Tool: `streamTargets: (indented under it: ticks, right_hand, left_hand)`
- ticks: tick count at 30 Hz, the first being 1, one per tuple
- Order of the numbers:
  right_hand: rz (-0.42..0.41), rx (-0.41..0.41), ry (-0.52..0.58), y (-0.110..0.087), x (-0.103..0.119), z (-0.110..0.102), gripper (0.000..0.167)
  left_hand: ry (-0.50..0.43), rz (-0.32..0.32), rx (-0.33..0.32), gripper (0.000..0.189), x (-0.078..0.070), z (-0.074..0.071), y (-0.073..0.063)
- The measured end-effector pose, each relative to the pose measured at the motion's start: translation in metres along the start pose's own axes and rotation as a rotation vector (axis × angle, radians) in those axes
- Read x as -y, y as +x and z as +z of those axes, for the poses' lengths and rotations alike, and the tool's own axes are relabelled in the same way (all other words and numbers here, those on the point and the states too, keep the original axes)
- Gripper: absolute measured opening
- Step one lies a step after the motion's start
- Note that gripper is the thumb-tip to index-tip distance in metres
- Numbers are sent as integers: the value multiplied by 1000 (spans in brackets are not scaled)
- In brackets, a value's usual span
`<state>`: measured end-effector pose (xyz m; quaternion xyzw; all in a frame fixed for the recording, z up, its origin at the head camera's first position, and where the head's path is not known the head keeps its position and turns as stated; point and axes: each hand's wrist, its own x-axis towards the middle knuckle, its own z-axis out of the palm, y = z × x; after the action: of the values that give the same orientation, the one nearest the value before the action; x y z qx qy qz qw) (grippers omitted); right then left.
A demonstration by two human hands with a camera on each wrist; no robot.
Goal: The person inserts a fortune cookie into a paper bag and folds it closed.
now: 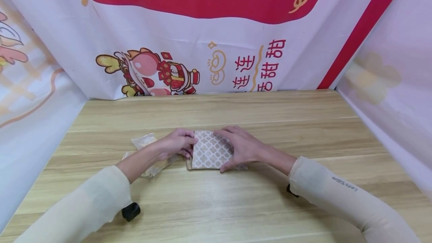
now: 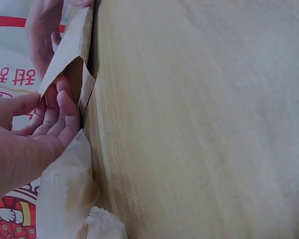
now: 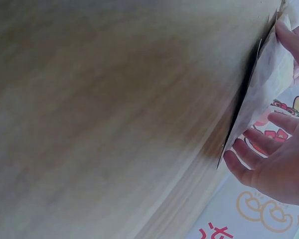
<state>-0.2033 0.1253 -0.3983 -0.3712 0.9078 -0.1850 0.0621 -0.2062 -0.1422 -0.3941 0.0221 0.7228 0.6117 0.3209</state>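
Pale sleeves (image 1: 84,201) are nearest, covering both forearms above the wooden counter (image 1: 202,205). Between the two hands is the patterned paper bag (image 1: 209,151), with its mouth turned to the left side. At this mouth the left hand (image 1: 179,143) pinches the paper – the thumb outside, some fingers inside. The right hand (image 1: 244,145) grips the bag across, its fingers bent at the far edge. Translucent packets (image 1: 143,140) lie on the counter – partly hidden under the left forearm
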Motion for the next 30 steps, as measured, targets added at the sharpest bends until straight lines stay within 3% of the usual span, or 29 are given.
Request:
streamTargets:
  ticks: [9, 19, 30]
  right_hand:
    - [15, 16, 7, 0, 2, -3, 119]
    - [13, 30, 0, 0, 2, -2, 121]
    - [38, 25, 11, 0, 5, -3, 122]
  left_hand:
    - [-18, -7, 11, 9, -6, 2, -2]
    - [-9, -29, -78, 14, -6, 6, 6]
    - [10, -28, -63, 19, -9, 7, 6]
